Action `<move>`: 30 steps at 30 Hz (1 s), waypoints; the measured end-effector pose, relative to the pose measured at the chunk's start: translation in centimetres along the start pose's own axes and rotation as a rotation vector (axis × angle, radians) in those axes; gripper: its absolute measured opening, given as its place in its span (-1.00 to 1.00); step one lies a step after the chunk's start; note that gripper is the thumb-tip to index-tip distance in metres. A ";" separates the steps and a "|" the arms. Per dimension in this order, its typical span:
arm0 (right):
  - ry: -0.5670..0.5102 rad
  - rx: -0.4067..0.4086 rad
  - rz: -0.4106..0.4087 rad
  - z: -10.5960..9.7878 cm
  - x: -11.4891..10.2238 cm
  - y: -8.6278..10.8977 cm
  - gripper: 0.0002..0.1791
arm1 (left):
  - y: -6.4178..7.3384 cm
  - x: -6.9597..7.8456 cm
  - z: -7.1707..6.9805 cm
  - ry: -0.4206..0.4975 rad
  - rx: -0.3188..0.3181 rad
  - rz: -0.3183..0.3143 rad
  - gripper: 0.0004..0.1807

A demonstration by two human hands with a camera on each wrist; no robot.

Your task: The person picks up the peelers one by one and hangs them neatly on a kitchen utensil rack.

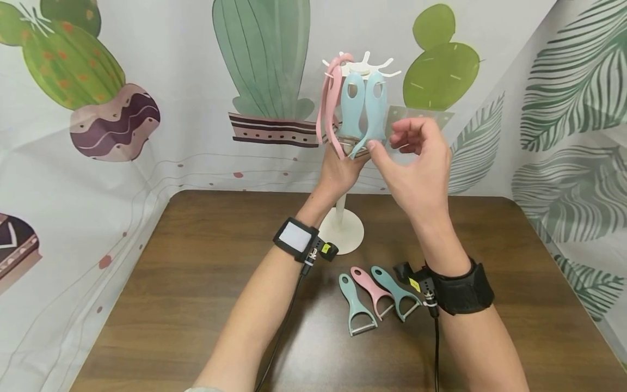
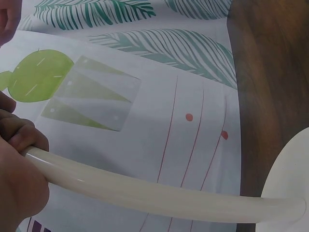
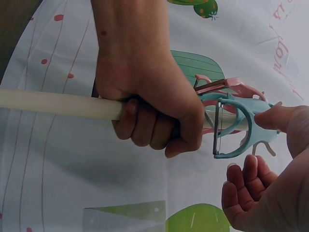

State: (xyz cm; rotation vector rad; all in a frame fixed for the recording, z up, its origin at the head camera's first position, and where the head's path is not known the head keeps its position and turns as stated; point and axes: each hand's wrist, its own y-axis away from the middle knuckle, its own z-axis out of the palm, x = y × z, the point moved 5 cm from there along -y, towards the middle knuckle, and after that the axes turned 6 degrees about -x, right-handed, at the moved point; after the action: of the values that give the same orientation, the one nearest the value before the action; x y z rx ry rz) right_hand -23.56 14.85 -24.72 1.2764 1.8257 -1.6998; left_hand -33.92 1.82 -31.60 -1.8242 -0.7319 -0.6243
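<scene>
My left grip [image 1: 343, 169] is wrapped round the pole of the white hook stand [image 1: 361, 69], fingers curled tight; my right hand [image 1: 416, 163] is loosely spread, its thumb tip touching the blade end of a light blue peeler [image 1: 374, 106] that hangs from a hook. From the head view the stand holds two light blue peelers side by side and pink ones [image 1: 329, 103] to their left — its round base [image 1: 345, 231] sits on the brown bench [image 1: 196, 283]. Three more peelers [image 1: 374, 296] lie flat on the bench near my right wrist: one green, one pink, one teal.

From the left wrist, my fingers [image 2: 21, 137] close round the cream pole [image 2: 145, 191], which runs to the base at the picture's edge.

From the right wrist, my left hand [image 3: 149, 104] clenches the pole; the light blue peeler's Y-shaped head [image 3: 236, 125] shows its thin steel blade, my right thumb [image 3: 277, 118] resting on its frame — the other fingers [image 3: 246, 186] relaxed below, holding nothing.
</scene>
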 end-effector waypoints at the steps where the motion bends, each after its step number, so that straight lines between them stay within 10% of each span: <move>1: 0.000 -0.003 0.003 -0.1 0.1 0.1 -0.60 | 0.0 0.0 0.0 -0.003 -0.004 0.001 -0.43; 20: 0.148 -0.059 0.081 -1.7 3.6 3.4 -0.64 | 0.0 0.1 -0.4 -0.032 -0.009 -0.016 -0.36; 30: 0.328 -0.225 0.183 -1.8 6.4 5.6 -0.65 | 0.1 0.0 0.0 0.039 -0.023 -0.059 -0.36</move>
State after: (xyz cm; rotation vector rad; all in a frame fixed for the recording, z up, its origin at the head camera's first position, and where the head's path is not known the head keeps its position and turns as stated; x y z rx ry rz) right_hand -22.05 18.18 -32.57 1.6387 1.9388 -1.2062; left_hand -33.88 1.81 -31.63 -1.8116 -0.7571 -0.7074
